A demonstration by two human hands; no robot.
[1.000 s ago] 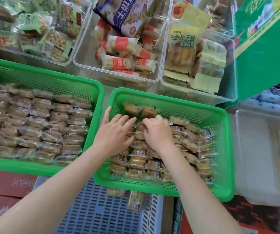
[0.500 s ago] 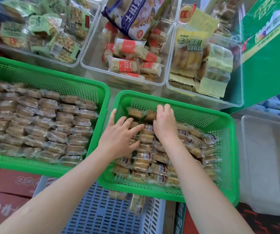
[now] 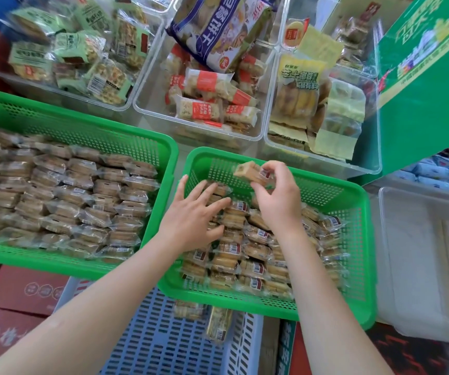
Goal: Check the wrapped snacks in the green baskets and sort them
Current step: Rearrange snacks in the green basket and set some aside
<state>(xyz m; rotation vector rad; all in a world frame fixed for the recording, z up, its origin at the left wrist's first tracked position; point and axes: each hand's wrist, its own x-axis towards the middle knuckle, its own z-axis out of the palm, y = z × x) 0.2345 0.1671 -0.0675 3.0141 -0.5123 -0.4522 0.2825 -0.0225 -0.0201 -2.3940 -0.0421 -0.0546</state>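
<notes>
Right hand: so, my right hand is raised over the far end of the right-hand green plastic mesh basket; thumb and fingertips pinch one clear-wrapped tan snack bar, which sits at the fingertips, clear of the pile and tilted, its free end pointing toward the far left corner of the basket.
Left hand: my left hand lies flat, fingers spread and straight, on the heap of small clear-wrapped brown snacks along the left side of that basket; it grips nothing.
Snack pile: the packets fill the near and middle parts of the right basket; the mesh floor shows bare at the far end, beneath the lifted bar.
Left basket: a second green plastic mesh basket sits just beside the first, rims nearly touching, packed with rows of similar clear-wrapped brown biscuits.
Underneath: a blue slatted plastic crate carries the near edge of the right basket, with two stray wrapped packets lying on it; red cardboard cartons lie at the near left.
Beyond: three clear plastic bins hold green-labelled packets, red-and-white wrapped bars under a large blue-and-white bag, and yellow-wrapped pastries.
Right side: a green printed display panel stands at the far right, with a translucent lidded plastic box in front of it.
</notes>
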